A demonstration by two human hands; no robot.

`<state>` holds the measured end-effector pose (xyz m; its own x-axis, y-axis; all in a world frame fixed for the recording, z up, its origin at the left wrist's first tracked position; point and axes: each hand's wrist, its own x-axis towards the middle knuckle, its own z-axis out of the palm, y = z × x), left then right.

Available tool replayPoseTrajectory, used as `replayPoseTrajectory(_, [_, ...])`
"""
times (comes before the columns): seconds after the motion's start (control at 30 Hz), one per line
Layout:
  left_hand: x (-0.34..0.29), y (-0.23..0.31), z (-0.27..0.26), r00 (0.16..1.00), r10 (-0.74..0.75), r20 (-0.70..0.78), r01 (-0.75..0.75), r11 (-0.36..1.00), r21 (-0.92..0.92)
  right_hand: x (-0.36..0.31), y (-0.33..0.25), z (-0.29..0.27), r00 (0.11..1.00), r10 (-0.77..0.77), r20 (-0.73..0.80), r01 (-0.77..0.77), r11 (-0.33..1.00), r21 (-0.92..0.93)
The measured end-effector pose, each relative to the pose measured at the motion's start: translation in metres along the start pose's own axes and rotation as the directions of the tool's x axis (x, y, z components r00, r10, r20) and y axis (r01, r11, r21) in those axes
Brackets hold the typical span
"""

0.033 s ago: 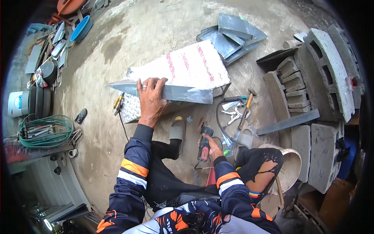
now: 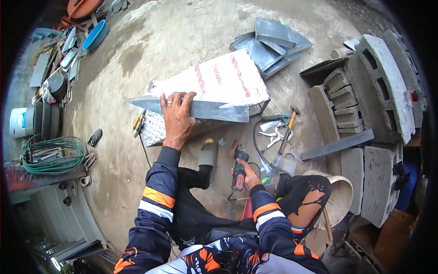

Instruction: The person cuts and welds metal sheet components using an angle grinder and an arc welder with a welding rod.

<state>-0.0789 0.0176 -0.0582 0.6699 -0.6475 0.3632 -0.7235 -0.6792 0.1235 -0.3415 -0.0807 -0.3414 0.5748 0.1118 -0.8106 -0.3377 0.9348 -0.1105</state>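
The left hand [image 2: 177, 119] lies flat on the metal sheet [image 2: 200, 108], fingers spread over its near folded edge, pressing rather than gripping. The sheet sits on the concrete floor [image 2: 182, 41] ahead of the knees, resting partly on a small checkered plate [image 2: 154, 130]. It looks thin, stiff and light, probably springy, with sharp edges, so the flat face or the fold seems the safer hold. The right hand [image 2: 246, 172] is wrapped around a red power tool [image 2: 238, 173] down by the right knee, well apart from the sheet.
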Motion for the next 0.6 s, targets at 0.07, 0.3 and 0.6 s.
replayPoseTrajectory(0.07, [0.01,0.002,0.007,0.998,-0.029,-0.051,0.031,0.998,0.047,0.006,-0.002,-0.006,0.991,0.107,-0.075,-0.112,0.992,-0.058])
replayPoseTrajectory(0.3, [0.026,0.0,0.011,0.995,-0.033,-0.099,0.041,0.996,0.08,0.023,0.002,-0.015,0.992,0.127,0.015,-0.126,0.989,-0.071])
replayPoseTrajectory(0.6, [0.017,0.006,0.006,0.998,-0.002,-0.058,0.006,0.998,0.068,0.04,-0.007,-0.031,0.977,0.184,0.103,-0.195,0.975,0.11])
